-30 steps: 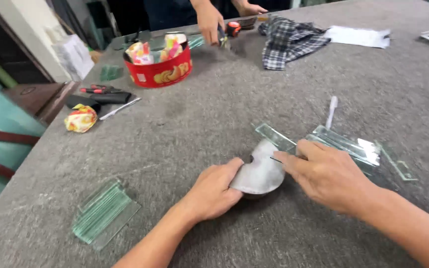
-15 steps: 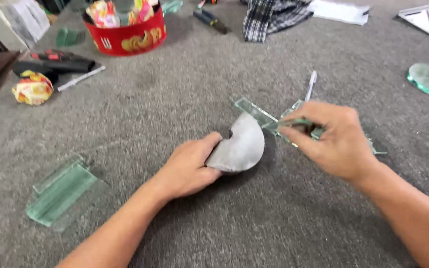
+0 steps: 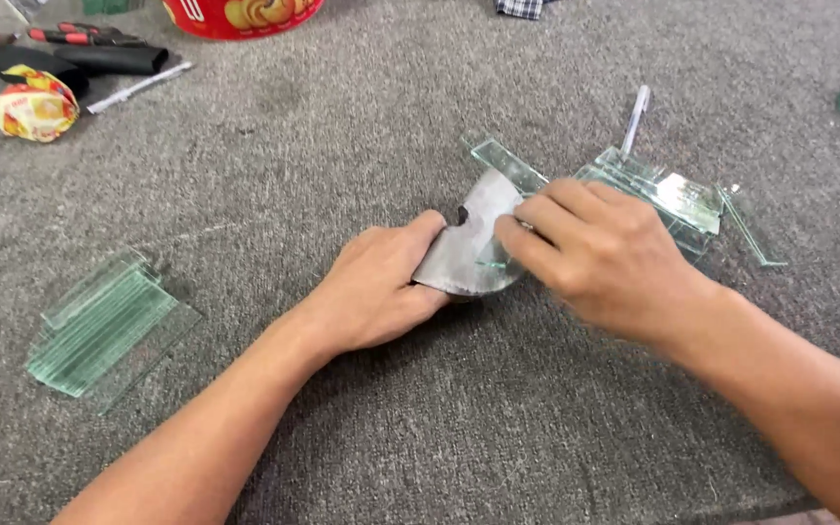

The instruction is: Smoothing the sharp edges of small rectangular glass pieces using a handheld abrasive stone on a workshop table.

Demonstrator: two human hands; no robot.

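Grey felt covers the worktop [image 3: 274, 146] from edge to edge. Nearest, the left hand [image 3: 381, 287] pinches the left edge of a grey half-round glass piece [image 3: 469, 243], which lies flat at the middle of the worktop. The right hand [image 3: 605, 258] is closed over the piece's right side, fingertips pressing a narrow glass strip [image 3: 507, 165] against it; half a second ago that hand was out to the right, off the piece. Left of the arms sits a stack of glass strips [image 3: 104, 326]. Behind the right hand lie loose glass offcuts [image 3: 678, 199] and a white pen [image 3: 636, 107]. Farther back, now near the top edge, are a crumpled wrapper [image 3: 33, 102] and a red tin [image 3: 242, 15].
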